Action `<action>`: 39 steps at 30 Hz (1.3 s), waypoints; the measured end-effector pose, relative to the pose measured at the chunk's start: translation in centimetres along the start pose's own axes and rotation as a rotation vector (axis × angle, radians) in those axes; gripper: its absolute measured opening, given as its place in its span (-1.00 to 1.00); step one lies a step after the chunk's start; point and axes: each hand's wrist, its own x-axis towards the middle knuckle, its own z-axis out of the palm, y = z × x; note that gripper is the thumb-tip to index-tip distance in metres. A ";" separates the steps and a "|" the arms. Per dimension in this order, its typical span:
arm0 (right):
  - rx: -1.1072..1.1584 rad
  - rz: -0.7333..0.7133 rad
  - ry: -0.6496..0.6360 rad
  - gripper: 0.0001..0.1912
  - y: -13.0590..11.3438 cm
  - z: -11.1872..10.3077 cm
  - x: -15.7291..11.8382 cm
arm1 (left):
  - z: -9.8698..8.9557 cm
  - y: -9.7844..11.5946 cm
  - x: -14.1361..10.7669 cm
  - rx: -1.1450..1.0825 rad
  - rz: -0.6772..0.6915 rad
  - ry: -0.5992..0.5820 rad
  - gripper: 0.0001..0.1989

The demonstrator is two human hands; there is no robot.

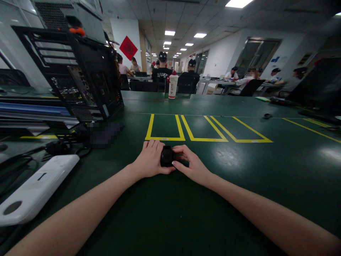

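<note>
A small black object (166, 156) is between my two hands, low over the green table (176, 213). My left hand (151, 159) is wrapped round its left side, with the thumb along the near edge. The fingertips and thumb of my right hand (192, 165) pinch its right side. The far and under sides of the object are hidden. Just beyond my hands, yellow tape outlines (165, 139) mark the table top.
On the left stand an open black computer case (93, 71), dark cables (61, 142) and a long white device (39, 188). A white and red cup (173, 86) is at the far edge. A small black ring-like item (267, 116) lies right. People sit beyond.
</note>
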 end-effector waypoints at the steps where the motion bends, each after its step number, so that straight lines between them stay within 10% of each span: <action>1: 0.008 -0.003 0.006 -0.71 0.0 0.0 0.0 | 0.0 0.0 0.0 0.000 0.002 -0.003 -0.33; 39: -0.034 -0.021 0.026 -0.77 0.0 0.0 -0.1 | -0.2 0.1 0.0 -0.009 0.003 -0.007 -0.33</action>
